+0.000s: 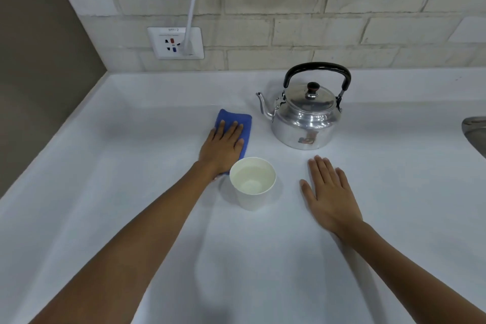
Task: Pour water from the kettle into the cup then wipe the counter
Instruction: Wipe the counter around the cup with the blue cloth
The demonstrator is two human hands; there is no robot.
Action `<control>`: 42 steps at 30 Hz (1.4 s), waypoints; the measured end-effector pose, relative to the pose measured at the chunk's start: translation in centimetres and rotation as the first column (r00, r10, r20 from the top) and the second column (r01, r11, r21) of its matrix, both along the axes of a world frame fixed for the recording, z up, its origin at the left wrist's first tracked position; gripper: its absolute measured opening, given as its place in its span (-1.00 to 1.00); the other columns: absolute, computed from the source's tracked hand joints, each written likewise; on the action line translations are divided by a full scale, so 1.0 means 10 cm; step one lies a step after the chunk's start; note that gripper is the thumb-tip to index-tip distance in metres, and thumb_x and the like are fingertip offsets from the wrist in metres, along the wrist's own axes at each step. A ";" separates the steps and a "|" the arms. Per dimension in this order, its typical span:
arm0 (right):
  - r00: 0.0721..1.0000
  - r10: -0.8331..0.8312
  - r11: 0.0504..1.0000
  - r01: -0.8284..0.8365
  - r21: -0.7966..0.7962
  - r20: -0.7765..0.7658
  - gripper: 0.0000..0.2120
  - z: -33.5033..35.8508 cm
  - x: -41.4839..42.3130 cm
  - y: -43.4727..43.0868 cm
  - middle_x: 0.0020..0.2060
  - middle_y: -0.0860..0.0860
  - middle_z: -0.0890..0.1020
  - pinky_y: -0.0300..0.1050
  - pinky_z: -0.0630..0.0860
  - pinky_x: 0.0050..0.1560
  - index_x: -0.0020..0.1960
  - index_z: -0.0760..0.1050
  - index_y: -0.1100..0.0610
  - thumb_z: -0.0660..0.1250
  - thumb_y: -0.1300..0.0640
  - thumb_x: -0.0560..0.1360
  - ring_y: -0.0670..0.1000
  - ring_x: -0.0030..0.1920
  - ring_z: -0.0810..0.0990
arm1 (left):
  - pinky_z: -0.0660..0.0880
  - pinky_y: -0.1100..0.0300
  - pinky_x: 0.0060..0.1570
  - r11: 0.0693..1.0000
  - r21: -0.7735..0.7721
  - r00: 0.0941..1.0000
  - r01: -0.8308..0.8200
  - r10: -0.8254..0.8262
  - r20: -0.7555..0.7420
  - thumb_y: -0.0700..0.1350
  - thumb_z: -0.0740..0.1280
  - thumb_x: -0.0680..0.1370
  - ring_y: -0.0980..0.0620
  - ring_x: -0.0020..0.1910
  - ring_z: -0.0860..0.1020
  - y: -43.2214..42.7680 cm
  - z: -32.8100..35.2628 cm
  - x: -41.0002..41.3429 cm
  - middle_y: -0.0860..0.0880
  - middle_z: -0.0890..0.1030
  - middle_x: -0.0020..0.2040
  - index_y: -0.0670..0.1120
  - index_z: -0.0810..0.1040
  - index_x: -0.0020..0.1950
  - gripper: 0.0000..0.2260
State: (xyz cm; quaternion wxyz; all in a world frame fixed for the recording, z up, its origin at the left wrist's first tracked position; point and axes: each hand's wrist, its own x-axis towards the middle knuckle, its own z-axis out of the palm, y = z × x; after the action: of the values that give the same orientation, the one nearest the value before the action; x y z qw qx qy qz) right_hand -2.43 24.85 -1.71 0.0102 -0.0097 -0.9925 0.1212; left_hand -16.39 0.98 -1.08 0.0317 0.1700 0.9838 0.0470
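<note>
A shiny metal kettle (305, 116) with a black handle stands upright on the white counter (131, 166), spout pointing left. In front of it, a white paper cup (253, 183) holds water. A folded blue cloth (234, 119) lies flat to the left of the kettle. My left hand (222, 146) rests palm down on the cloth, fingers spread, covering its near half. My right hand (328, 189) lies flat on the bare counter to the right of the cup, fingers apart, holding nothing.
A wall socket (175, 42) with a white plug and cable sits on the brick wall behind. A steel sink edge (474, 131) shows at the far right. A grey side wall borders the counter on the left.
</note>
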 end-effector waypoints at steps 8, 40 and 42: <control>1.000 0.012 1.000 -0.012 0.024 -0.003 -0.42 0.01 0.01 -0.01 0.53 0.02 -0.07 -0.04 -0.19 0.52 0.50 -0.15 0.11 -0.15 -0.13 0.57 -0.03 0.52 -0.16 | -0.18 0.23 0.45 0.962 0.089 0.964 0.259 -0.252 -0.081 0.07 -0.08 0.63 0.16 0.47 -0.26 -0.71 -0.05 0.90 0.20 -0.14 0.48 0.17 -0.25 0.42 -0.56; 1.000 0.018 0.999 -0.018 0.040 -0.013 -0.42 -0.05 -0.01 0.00 0.53 0.06 -0.01 0.02 -0.13 0.52 0.50 -0.09 0.14 -0.14 -0.12 0.57 0.02 0.52 -0.10 | -0.17 0.10 0.45 0.965 0.062 0.965 -0.256 0.259 -0.044 -0.01 -0.14 0.64 -0.06 0.51 -0.14 -0.47 -0.08 1.56 -0.07 -0.08 0.55 -0.10 -0.15 0.50 -0.54; 1.000 0.019 0.999 -0.019 0.043 -0.006 -0.42 -0.05 -0.01 0.00 0.53 0.06 -0.02 0.01 -0.13 0.52 0.50 -0.10 0.14 -0.15 -0.13 0.57 0.02 0.52 -0.11 | -0.20 0.12 0.44 0.970 0.081 0.971 -0.230 0.235 -0.049 0.00 -0.14 0.63 -0.05 0.51 -0.16 -0.48 -0.11 1.78 -0.05 -0.10 0.55 -0.05 -0.20 0.49 -0.54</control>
State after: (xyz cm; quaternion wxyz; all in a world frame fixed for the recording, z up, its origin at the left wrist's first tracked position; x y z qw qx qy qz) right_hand -2.54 24.82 -2.24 0.0122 0.0004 -0.9949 0.0998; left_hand 1.44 -3.80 -2.22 -0.0092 0.0560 0.9950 0.0821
